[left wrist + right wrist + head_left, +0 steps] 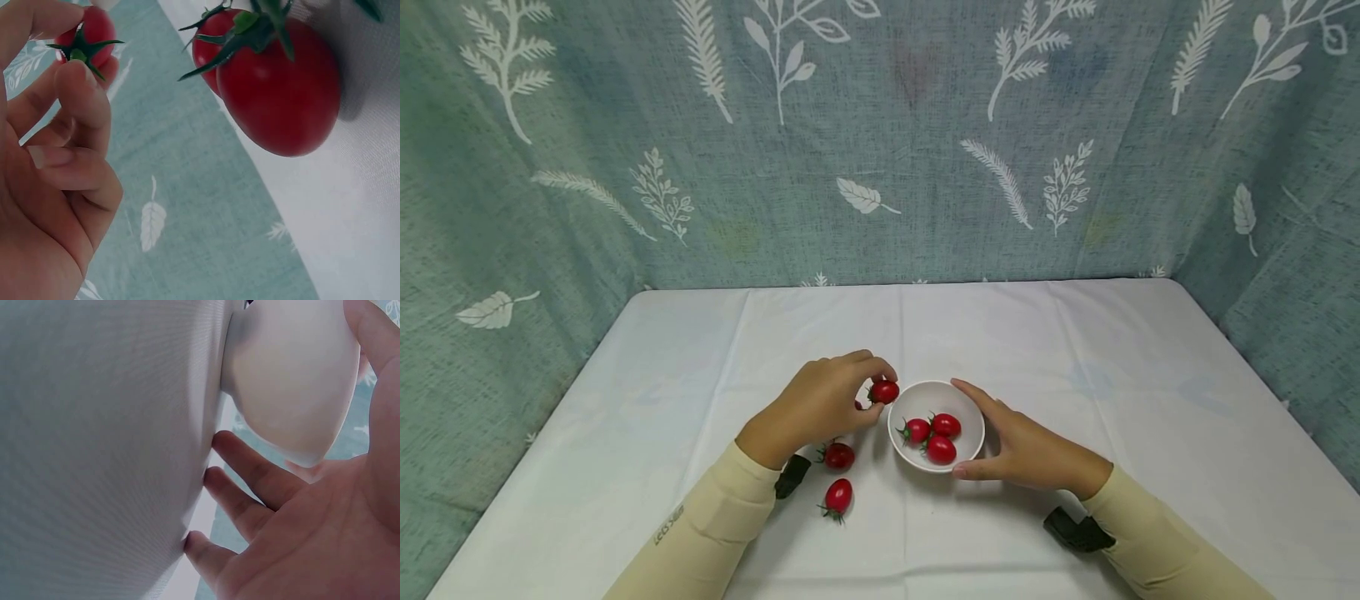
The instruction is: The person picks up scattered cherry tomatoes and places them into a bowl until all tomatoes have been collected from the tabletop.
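My left hand (823, 400) pinches a red cherry tomato (884, 392) by thumb and fingertips, just left of the bowl's rim. Its green star-shaped calyx shows in the left wrist view. A second bit of red peeks out between thumb and fingers, mostly hidden. The small white bowl (906, 452) contains 3 cherry tomatoes (941, 450) with green stems. My right hand (1026, 446) holds the bowl from its right side, index finger at the far rim and thumb at the near rim. In the right wrist view, its other fingers (240, 506) extend down to the cloth.
Two more cherry tomatoes lie on the white tablecloth below my left wrist, one (838, 456) close to the wrist strap and one (838, 497) nearer me. A green leaf-patterned curtain (917, 167) hangs behind the table and along both sides.
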The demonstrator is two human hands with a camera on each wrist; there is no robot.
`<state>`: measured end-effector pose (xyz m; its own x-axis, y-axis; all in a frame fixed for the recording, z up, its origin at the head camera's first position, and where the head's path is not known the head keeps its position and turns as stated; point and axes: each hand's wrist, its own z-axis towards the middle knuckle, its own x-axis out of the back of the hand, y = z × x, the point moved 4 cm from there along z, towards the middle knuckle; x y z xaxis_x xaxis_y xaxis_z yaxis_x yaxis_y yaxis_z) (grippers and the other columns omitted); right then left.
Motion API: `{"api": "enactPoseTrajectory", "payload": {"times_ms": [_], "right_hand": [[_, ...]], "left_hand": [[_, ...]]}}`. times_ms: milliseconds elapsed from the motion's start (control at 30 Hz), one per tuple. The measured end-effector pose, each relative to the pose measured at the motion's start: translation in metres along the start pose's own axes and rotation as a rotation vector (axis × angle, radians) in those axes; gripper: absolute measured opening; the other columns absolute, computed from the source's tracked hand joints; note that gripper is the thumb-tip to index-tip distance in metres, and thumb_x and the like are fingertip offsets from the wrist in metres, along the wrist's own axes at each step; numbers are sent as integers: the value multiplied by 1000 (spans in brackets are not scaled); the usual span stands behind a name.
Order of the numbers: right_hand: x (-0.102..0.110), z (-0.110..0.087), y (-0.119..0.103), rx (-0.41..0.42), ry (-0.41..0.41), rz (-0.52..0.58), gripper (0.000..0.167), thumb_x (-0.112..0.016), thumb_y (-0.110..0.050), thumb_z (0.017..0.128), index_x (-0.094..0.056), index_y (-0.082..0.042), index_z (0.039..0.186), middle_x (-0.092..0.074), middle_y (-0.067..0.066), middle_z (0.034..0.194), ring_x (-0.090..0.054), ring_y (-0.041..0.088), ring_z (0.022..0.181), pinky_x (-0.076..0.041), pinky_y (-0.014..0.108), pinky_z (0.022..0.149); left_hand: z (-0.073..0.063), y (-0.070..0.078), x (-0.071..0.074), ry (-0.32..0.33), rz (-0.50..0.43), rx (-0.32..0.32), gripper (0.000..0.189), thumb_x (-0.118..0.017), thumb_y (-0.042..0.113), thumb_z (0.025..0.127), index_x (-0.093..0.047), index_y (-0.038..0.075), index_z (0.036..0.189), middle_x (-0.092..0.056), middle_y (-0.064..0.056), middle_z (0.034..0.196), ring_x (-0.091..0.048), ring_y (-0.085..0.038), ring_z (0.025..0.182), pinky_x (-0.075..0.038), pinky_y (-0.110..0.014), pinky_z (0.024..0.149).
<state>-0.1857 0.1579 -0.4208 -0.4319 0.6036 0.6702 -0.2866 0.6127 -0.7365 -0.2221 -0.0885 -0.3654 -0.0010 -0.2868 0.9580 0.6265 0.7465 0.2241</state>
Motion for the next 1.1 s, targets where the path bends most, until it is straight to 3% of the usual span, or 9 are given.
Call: {"api": "enactPoseTrajectory", "payload": {"times_ms": [400, 533, 667, 1100], "right_hand": [[0, 0, 0, -7, -5, -4, 110, -84, -49, 76, -17, -26, 161, -31, 6, 162, -33, 36, 148, -25, 66, 115], [0, 0, 0, -13, -3, -6, 110, -84, -49, 76, -17, -26, 160, -32, 6, 162, -34, 36, 147, -26, 66, 114], [0, 0, -1, -18, -2, -1, 110, -84, -48, 76, -17, -27, 160, -33, 6, 161, -34, 36, 147, -24, 66, 116], [0, -1, 0, -16, -7, 12, 110, -84, -49, 76, -16, -27, 161, -32, 5, 162, -32, 36, 148, -19, 67, 117]], "left_hand": [[0, 10, 0, 9, -33, -23, 35, -75, 25, 86, -67, 26, 120, -67, 13, 104, -51, 2, 60, -45, -18, 59], [1, 13, -1, 11, -52, -29, 39, -75, 25, 86, -63, 25, 124, -69, 11, 105, -60, -3, 68, -47, -19, 62], [2, 17, -1, 23, -67, -52, 36, -76, 26, 86, -64, 24, 120, -71, 11, 104, -66, -8, 78, -49, -20, 64], [1, 29, -4, 40, -91, -143, 30, -80, 26, 85, -67, 25, 112, -71, 15, 102, -67, -4, 85, -52, -22, 68]]}}
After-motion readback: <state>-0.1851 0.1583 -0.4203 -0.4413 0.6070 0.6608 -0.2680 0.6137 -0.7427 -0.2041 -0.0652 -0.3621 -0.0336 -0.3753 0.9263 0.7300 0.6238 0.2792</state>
